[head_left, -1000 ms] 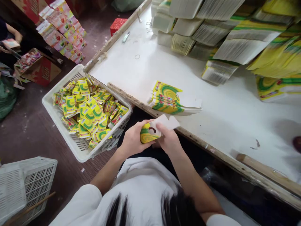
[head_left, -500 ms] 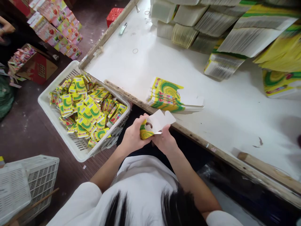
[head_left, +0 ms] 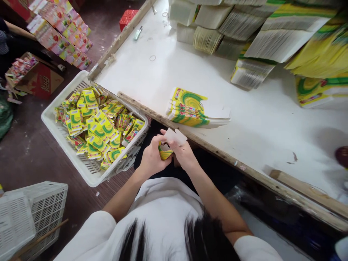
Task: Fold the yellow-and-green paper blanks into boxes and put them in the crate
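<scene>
"One object was held; which, and where?"

"A small, open carton of yellow-and-green printed card (head_left: 165, 154), held above the lap, near the wooden edge of a white-topped table (head_left: 130, 69). Its white flap (head_left: 179, 137) stood upward; the interior showed only as a dark gap and could not be made out."

"And the grip?"

"The left hand (head_left: 152, 156) was clamped round the carton's left side. The right hand (head_left: 186, 155) was closed on the opposite side, thumb against the base of the flap; its other fingers were largely hidden beneath."

"What lay nearby?"

"A stack of flat, yellow-and-green printed card blanks (head_left: 187, 112) rested on the table, just beyond the hands. To the left, a white plastic basket (head_left: 68, 150) held a heap of small yellow-and-green boxes (head_left: 99, 130), the lower ones covered by those above."

"Which parts were cut off?"

"Piled bundles of white-edged card (head_left: 261, 43) ran out at the upper right; a dark, rounded object (head_left: 342, 156), unidentifiable, was cropped by the right border. At the upper left, only part of another person (head_left: 20, 32) was visible."
</scene>
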A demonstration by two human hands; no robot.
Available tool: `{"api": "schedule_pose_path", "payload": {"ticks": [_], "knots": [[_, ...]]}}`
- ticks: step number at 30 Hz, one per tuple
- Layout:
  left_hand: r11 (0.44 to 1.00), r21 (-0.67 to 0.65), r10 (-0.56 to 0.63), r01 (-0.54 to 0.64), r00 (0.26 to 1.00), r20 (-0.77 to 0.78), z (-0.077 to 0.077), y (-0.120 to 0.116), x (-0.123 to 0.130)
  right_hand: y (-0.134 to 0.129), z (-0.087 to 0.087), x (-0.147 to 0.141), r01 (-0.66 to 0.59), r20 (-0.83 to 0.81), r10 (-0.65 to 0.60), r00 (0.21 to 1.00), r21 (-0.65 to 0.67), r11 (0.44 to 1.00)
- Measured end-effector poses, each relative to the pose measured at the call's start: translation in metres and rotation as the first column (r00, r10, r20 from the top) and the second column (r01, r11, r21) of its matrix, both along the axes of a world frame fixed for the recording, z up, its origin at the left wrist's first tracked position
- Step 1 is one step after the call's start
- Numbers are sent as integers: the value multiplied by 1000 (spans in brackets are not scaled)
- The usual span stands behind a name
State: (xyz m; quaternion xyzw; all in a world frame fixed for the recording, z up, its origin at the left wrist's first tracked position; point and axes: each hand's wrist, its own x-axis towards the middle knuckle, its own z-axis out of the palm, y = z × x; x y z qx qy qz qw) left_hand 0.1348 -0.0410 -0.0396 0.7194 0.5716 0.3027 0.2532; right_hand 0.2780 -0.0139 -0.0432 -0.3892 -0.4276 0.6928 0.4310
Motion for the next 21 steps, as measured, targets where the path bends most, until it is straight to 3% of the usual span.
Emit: {"api": "schedule_pose_path", "payload": {"ticks": [2,4,6,9,11,15,21], "knots": [[998,-51,-40,39,999,-12,-4,1,-1,-6,3,1,-20,124,-4,992,197,980],[994,-47,-96,95,995,-12,-10,2,-1,-11,6,3,-68,252,-31,967,375,924],[996,-12,-92,92,995,24,-14,2,2,-13,7,5,-72,314,-90,945,471,879],[998,4,63,-63,995,75,-10,2,3,-12,3,9,30,289,-202,936,505,863],[994,14,109,-110,994,26,-3,2,-1,-10,-1,12,52,286,-227,931,512,858],[997,49,62,-58,994,-91,10,7,-15,-7,-4,18,-172,452,-104,886,528,831],[1000,-19,-17,16,999,-40,18,17,-22,10,5,39,-358,572,-14,820,532,767]]}}
